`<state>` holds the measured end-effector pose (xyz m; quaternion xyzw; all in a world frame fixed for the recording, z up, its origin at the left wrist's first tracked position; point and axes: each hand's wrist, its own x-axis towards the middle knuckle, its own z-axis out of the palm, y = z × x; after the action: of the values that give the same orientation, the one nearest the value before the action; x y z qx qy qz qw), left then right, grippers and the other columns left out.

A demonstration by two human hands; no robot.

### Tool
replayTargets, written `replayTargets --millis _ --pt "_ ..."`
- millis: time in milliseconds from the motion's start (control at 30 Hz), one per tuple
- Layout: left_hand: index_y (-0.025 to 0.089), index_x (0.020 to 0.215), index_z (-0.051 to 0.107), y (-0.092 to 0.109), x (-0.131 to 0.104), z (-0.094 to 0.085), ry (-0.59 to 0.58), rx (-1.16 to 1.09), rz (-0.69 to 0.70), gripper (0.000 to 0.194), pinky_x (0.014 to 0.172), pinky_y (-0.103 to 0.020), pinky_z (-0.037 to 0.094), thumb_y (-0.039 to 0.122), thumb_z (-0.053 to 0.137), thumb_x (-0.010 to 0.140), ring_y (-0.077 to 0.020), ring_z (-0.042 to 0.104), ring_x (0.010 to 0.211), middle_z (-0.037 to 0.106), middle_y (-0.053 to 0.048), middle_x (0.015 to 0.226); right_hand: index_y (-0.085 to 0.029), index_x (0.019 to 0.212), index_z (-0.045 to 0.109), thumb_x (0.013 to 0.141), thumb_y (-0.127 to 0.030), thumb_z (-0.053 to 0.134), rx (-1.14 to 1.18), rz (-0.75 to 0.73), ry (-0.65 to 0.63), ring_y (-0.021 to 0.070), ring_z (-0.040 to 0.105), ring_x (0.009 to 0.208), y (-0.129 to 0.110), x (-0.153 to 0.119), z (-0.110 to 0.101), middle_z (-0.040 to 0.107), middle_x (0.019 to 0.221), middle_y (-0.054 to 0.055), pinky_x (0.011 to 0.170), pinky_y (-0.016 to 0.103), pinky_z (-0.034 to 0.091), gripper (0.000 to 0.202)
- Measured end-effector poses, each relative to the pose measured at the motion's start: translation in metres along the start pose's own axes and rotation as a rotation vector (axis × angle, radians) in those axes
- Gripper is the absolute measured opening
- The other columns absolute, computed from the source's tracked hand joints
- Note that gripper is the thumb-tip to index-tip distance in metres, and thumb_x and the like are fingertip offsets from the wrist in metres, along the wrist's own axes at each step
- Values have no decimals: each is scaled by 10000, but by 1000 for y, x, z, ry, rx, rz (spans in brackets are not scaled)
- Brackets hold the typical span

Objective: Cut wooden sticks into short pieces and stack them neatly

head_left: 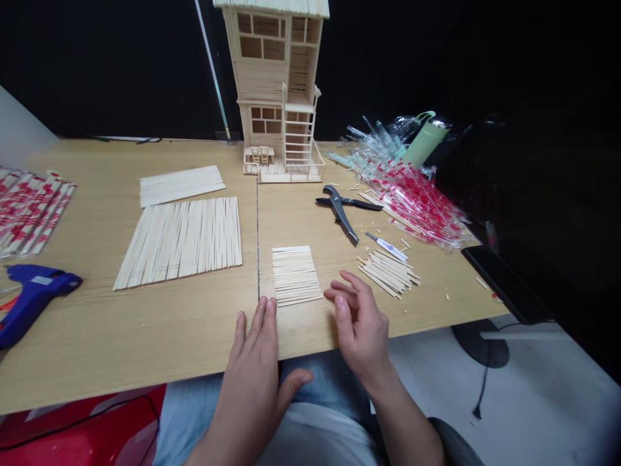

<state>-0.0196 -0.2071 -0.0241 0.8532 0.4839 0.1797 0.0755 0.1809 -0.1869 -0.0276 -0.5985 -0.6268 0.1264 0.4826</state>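
A small panel of short wooden sticks [295, 275] lies flat near the table's front edge. At its lower left corner, my left hand [257, 356] rests with fingers stretched out, holding nothing. My right hand [361, 320] is just right of the panel, fingers loosely curled but apart, with nothing visible in it. Beyond the right hand lie a loose pile of short sticks [389, 273] and a white craft knife [389, 248]. Dark-handled pliers [337, 207] lie behind the panel. A larger stick panel [182, 241] and a smaller one [182, 183] lie to the left.
A wooden stick house [281, 90] stands at the back of the table [194, 330]. A blue glue gun [36, 294] is at far left, near red-patterned packs [32, 210]. Plastic-wrapped sticks [417, 200], a green bottle [427, 142] and a black phone-like slab [507, 283] are at right.
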Motion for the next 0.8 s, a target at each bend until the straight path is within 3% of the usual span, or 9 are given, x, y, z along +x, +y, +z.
replayTargets --millis 800 --pt "97 1585 -21 0 -1 1 14 -12 -3 961 1159 -606 299 603 468 931 -359 360 1447 397 -268 1530 -222 1375 456 979 -237 486 3 -24 -36 229 715 1017 -1 0 -1 742 1008 69 933 457 572 397"
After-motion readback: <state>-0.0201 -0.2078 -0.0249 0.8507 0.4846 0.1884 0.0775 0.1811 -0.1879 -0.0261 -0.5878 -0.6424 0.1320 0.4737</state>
